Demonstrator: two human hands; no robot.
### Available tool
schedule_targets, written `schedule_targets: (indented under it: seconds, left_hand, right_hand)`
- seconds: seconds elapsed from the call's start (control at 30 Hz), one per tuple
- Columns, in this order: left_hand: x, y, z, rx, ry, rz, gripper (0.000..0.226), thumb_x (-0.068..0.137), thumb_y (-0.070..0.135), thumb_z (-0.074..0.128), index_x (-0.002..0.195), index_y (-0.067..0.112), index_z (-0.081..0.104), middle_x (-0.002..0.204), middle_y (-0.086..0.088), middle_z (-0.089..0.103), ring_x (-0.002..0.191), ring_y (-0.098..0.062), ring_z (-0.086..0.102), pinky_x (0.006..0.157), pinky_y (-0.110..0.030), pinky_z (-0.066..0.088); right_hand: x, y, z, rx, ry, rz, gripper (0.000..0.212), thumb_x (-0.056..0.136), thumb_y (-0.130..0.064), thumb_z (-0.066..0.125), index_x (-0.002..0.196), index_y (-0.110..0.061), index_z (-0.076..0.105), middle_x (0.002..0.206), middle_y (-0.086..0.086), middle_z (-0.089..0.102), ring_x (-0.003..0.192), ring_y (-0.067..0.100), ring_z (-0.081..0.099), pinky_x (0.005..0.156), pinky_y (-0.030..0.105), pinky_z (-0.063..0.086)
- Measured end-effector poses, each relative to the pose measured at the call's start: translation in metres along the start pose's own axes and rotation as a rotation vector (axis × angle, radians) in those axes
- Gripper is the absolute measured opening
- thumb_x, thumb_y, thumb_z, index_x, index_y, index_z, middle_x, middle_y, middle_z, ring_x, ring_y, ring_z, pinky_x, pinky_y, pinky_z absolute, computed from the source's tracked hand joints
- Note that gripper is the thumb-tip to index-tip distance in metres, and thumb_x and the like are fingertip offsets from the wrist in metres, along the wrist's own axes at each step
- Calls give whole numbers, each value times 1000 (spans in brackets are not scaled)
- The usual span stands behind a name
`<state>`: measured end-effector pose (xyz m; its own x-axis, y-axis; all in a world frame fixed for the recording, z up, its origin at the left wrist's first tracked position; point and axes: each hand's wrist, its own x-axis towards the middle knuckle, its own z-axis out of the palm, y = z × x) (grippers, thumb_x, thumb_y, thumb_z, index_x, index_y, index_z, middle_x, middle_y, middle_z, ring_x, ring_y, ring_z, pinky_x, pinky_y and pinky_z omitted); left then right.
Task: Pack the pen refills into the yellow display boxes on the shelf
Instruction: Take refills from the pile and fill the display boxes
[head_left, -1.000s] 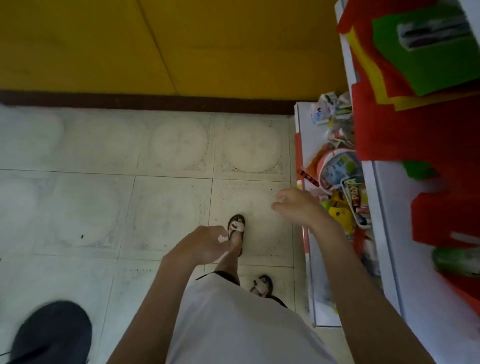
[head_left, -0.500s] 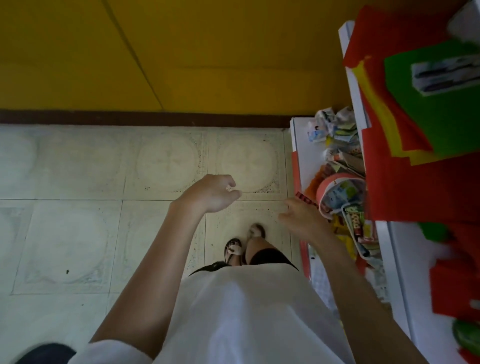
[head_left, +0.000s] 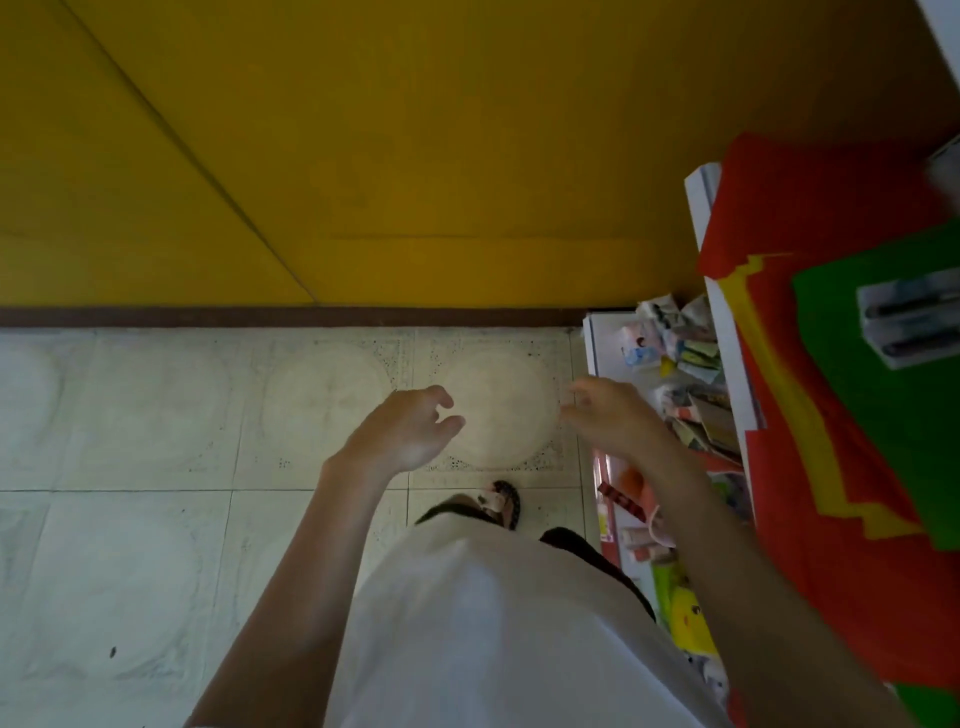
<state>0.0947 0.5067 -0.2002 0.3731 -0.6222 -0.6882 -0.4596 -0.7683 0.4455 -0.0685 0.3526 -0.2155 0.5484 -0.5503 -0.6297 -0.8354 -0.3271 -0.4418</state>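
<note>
The left hand (head_left: 402, 434) and right hand (head_left: 610, 421), fingers loosely curled and empty (the right blurred), above the pale tiled floor (head_left: 156, 415); just right of the right fingers, a low white shelf (head_left: 595, 343) of blurred small packets (head_left: 675, 353), partly covered by red, yellow and green paper sheets (head_left: 831, 364), among which pen refills cannot be told apart.

Dim and soft, faint shadows on the floor (head_left: 130, 519), motion blur on the right hand (head_left: 613, 422) and shelf goods (head_left: 691, 374), wide-angle bending at edges.
</note>
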Motion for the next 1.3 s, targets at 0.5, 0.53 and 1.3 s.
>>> schedule_targets:
  seconds: [0.5, 0.53, 1.3]
  left_hand:
    - [163, 114, -122, 216, -147, 194, 39, 97, 38, 43, 131, 19, 47, 131, -7, 51, 109, -23, 52, 77, -30, 42]
    - [172, 131, -134, 251, -145, 252, 38, 97, 37, 43, 129, 17, 48, 129, -8, 52, 104, -24, 53, 73, -33, 43]
    - [131, 538, -114, 200, -330, 1361, 11, 90, 33, 55, 100, 36, 59, 93, 18, 60, 88, 1, 57, 69, -9, 41]
  right_hand:
    - [103, -26, -110, 138, 97, 156, 31, 92, -27, 43, 114, -7, 50, 109, 14, 58, 97, 29, 56, 84, 44, 49]
    - [104, -28, -116, 155, 96, 167, 32, 92, -27, 43, 116, -6, 50, 111, 14, 58, 96, 28, 56, 83, 44, 49]
    - [-55, 130, -357, 200, 1188, 671, 51, 89, -20, 58, 136, -14, 42, 139, 7, 45, 126, 24, 43, 101, 31, 36]
